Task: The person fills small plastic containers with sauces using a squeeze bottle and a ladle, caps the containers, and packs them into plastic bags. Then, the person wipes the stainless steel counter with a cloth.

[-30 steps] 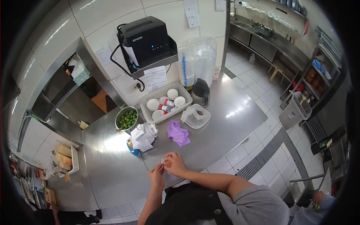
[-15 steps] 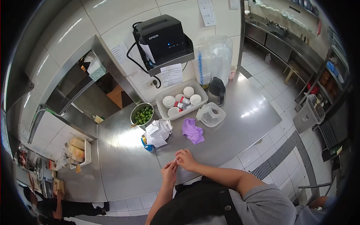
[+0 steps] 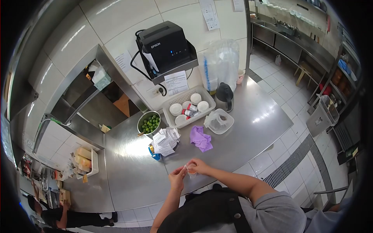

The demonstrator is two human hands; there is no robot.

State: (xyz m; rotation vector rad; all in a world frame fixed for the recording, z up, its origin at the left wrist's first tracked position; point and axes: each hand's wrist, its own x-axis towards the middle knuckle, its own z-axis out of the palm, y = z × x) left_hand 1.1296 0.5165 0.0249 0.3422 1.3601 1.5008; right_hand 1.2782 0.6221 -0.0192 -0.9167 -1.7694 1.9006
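Observation:
Over the front edge of the steel counter (image 3: 229, 149), my left hand (image 3: 178, 178) and my right hand (image 3: 199, 167) meet, fingertips pinched. Between them hangs a small clear plastic bag (image 3: 192, 173) with an orange tint low down; its contents are too small to make out. Both hands grip its upper part. Just beyond lies a crumpled purple cloth (image 3: 201, 138). Left of the cloth is a heap of white paper slips (image 3: 166, 141), beside a blue item (image 3: 154, 153). A clear plastic tub (image 3: 225, 126) with a plastic bag in it sits farther right.
A metal bowl of green limes (image 3: 150, 122) and a pale basket (image 3: 182, 98) of white lidded cups stand along the wall. Nearby are a dark pitcher (image 3: 224, 94) and a black EPSON printer (image 3: 165, 48). Another person (image 3: 62, 217) stands at far left.
The small plastic bag now shows between my hands; before, only a small whitish bit was visible at the fingertips. My right hand has shifted slightly right and down.

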